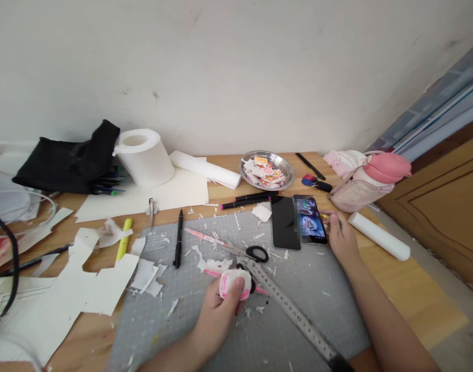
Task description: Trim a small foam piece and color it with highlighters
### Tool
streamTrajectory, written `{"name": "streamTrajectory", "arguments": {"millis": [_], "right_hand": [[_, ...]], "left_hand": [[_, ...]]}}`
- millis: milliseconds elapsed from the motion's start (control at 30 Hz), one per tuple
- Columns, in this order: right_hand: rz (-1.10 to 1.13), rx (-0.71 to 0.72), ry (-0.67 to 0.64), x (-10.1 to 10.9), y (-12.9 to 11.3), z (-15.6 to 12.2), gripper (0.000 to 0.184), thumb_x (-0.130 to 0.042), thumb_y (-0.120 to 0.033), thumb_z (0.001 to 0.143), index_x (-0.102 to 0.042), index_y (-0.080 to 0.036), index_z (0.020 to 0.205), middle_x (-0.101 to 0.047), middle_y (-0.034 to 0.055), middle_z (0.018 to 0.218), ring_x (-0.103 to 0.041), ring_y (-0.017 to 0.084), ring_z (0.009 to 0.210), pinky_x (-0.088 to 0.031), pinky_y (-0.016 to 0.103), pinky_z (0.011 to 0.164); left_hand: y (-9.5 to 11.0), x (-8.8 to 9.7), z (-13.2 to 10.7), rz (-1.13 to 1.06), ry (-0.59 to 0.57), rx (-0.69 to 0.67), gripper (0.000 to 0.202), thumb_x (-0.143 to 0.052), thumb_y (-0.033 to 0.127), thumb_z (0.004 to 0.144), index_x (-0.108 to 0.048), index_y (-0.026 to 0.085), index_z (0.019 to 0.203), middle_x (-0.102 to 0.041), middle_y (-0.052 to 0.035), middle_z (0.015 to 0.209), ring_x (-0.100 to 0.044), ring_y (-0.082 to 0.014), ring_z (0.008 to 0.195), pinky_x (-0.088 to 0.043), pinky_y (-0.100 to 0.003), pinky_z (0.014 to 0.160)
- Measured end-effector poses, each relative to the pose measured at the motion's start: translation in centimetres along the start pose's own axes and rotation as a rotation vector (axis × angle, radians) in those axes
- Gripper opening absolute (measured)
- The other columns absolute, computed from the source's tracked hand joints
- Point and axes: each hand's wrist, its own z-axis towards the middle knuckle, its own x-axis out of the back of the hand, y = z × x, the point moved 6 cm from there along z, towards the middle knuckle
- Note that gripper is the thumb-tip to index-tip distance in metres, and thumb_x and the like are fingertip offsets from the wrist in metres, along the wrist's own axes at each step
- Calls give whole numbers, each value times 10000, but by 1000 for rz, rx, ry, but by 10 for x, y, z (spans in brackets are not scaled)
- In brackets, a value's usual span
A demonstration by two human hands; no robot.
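Observation:
My left hand (220,310) is closed on a small rounded piece of white paper (235,284) with pink marks along its edges, thumb on top. Under and beside that hand lie scissors (242,251) with black handles and a steel ruler (290,310) on the grey cutting mat (174,320). At the right edge of a lit phone (311,222), my right hand (341,237) has its fingers curled together. A bit of yellow shows by its fingertips, but what it holds is too small to make out. A second phone (286,223) with a dark screen lies alongside.
A metal plate (288,181) of coloured paper cutouts stands at the back. Markers (247,200), a black pen (179,240), a paper roll (143,160), a black pouch (65,160), a pink bottle (370,181) and cut paper sheets (61,305) surround the mat. Scraps litter it.

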Motion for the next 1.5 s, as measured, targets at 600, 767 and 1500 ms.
{"name": "streamTrajectory", "arguments": {"millis": [600,767,1500], "right_hand": [[-83,216,84,11,-12,-1,440,-392,-382,880,-558,-232,501,-622,42,552,-608,220,762,-438,401,798],[-37,393,21,11,-26,-8,391,-435,-282,861,-604,-232,511,-631,37,572,-624,209,802,-445,365,761],[-17,429,-14,-2,-33,-11,422,-334,-350,924,-696,-238,737,-673,58,817,-587,210,911,-441,379,836]], "left_hand": [[-1,0,0,12,-8,-13,640,-469,818,617,-404,202,456,-342,45,391,-291,-81,384,-264,-222,405],[0,-1,0,6,-9,-3,643,-488,825,586,-402,203,446,-340,45,386,-285,-79,380,-256,-221,396],[-2,-1,-1,-22,-17,-3,604,-518,770,616,-410,201,446,-344,48,379,-283,-76,370,-273,-219,389]]}}
